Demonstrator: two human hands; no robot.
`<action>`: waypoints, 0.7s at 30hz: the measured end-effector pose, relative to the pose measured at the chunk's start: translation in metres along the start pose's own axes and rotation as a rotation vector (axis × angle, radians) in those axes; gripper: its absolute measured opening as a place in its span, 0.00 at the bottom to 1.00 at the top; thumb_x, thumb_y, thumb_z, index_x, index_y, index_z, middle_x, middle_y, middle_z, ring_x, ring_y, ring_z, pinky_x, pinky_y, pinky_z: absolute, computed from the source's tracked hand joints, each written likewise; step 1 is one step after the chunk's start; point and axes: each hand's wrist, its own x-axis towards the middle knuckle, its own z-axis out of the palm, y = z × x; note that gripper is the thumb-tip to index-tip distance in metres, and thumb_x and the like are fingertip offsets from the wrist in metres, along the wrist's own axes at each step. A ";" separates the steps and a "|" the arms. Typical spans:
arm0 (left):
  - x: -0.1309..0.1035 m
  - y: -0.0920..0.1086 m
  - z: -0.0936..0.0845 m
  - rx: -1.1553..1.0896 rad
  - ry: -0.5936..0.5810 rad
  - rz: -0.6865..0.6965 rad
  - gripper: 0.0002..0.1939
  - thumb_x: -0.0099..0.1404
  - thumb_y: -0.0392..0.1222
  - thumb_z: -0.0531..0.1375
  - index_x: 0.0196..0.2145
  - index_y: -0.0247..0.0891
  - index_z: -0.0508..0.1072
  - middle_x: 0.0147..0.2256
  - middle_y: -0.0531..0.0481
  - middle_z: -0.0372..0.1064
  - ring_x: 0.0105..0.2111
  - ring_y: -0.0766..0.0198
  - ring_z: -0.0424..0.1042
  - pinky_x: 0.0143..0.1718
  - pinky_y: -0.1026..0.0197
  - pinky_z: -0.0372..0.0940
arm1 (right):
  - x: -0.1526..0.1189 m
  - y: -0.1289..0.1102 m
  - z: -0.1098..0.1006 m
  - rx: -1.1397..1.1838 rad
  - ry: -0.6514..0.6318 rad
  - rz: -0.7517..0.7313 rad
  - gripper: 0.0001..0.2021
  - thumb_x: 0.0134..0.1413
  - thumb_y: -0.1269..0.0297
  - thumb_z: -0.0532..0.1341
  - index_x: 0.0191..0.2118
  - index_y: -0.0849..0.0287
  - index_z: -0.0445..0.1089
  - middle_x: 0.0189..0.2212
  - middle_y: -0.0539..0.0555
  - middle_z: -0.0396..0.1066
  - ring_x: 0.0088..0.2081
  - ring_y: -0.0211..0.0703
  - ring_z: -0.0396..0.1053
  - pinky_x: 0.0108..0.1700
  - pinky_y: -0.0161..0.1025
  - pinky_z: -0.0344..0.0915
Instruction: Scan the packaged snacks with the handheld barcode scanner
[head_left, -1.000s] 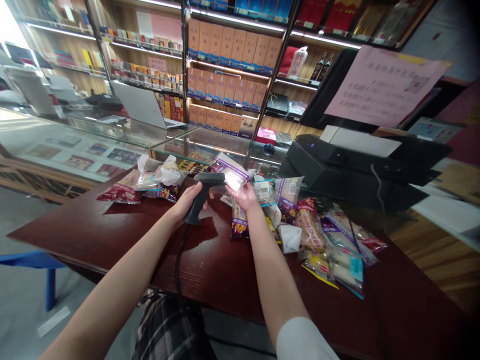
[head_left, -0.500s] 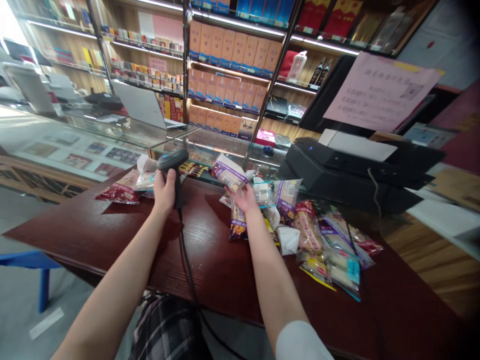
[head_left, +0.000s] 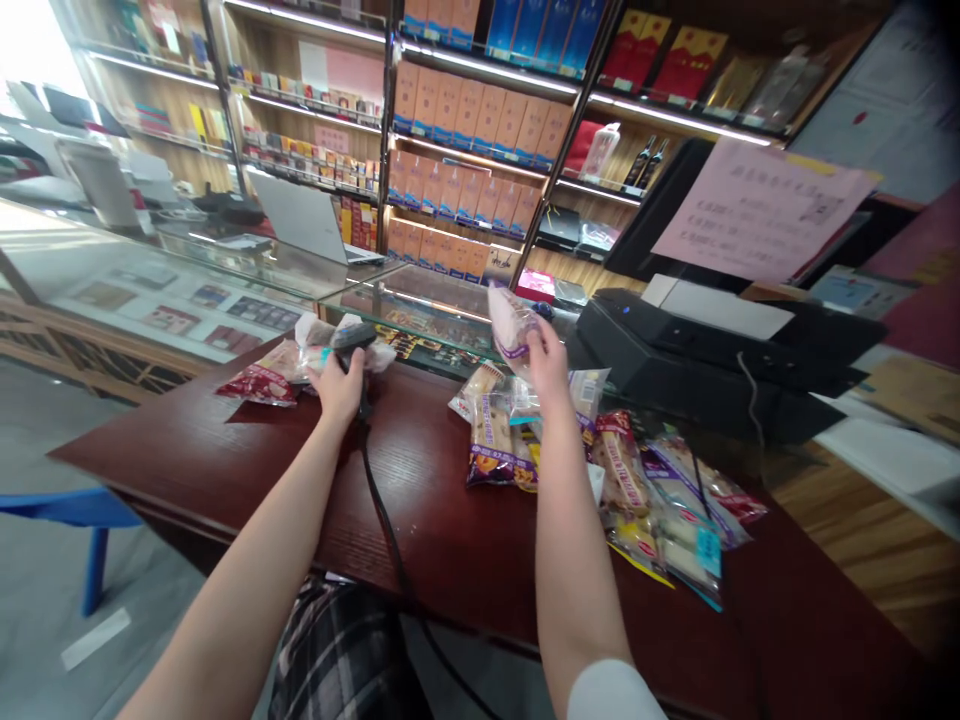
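Note:
My left hand (head_left: 340, 388) is wrapped round a dark handheld scanner (head_left: 352, 338), whose cable runs down over the table edge. Behind it lie a red snack packet (head_left: 262, 378) and some clear wrapping. Raised above the right side of the table, my right hand (head_left: 547, 362) grips a clear and purple snack packet (head_left: 511, 318) by its edge. Below that hand a purple packet (head_left: 491, 440) rests among other packets. Further right lie a red packet (head_left: 621, 462), a yellow-edged one (head_left: 641, 545) and a blue-edged one (head_left: 694, 550).
The dark red wooden table (head_left: 435, 560) has a glass display counter (head_left: 420, 295) behind it. A black printer (head_left: 675, 340) stands at the back right. A laptop (head_left: 300, 220), a blue stool (head_left: 67, 510) and stocked shelves are also in view.
My right hand has lifted and moved right with the packet, which is now turned differently. My left hand and the scanner have shifted slightly right and lower. The view has shifted a little.

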 end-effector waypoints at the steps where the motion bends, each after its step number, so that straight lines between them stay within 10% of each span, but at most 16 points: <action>1: -0.002 0.001 0.002 0.043 -0.050 0.004 0.20 0.66 0.61 0.54 0.33 0.41 0.71 0.36 0.41 0.77 0.54 0.41 0.70 0.69 0.36 0.34 | -0.001 -0.009 -0.009 -0.201 -0.052 -0.020 0.19 0.60 0.60 0.60 0.56 0.52 0.73 0.55 0.57 0.71 0.61 0.52 0.65 0.66 0.51 0.58; 8: -0.006 0.001 0.006 0.249 -0.193 0.001 0.26 0.69 0.61 0.46 0.38 0.38 0.72 0.36 0.38 0.78 0.53 0.43 0.73 0.68 0.35 0.39 | -0.028 -0.041 -0.008 -1.196 -0.620 0.385 0.19 0.58 0.60 0.64 0.54 0.58 0.76 0.63 0.66 0.60 0.64 0.65 0.61 0.66 0.58 0.54; 12: -0.005 -0.002 0.008 0.171 -0.164 0.013 0.25 0.68 0.61 0.48 0.37 0.38 0.72 0.36 0.39 0.78 0.53 0.44 0.72 0.69 0.37 0.35 | -0.031 -0.031 0.019 -1.267 -0.523 0.208 0.21 0.63 0.55 0.59 0.58 0.56 0.73 0.70 0.62 0.52 0.73 0.67 0.41 0.70 0.67 0.38; 21: -0.010 0.001 0.009 -0.138 -0.020 0.007 0.23 0.65 0.62 0.54 0.35 0.38 0.71 0.36 0.42 0.75 0.48 0.47 0.73 0.61 0.43 0.60 | -0.087 0.045 0.111 -1.068 -0.792 -0.183 0.33 0.64 0.70 0.54 0.73 0.61 0.49 0.73 0.63 0.48 0.69 0.55 0.56 0.71 0.56 0.46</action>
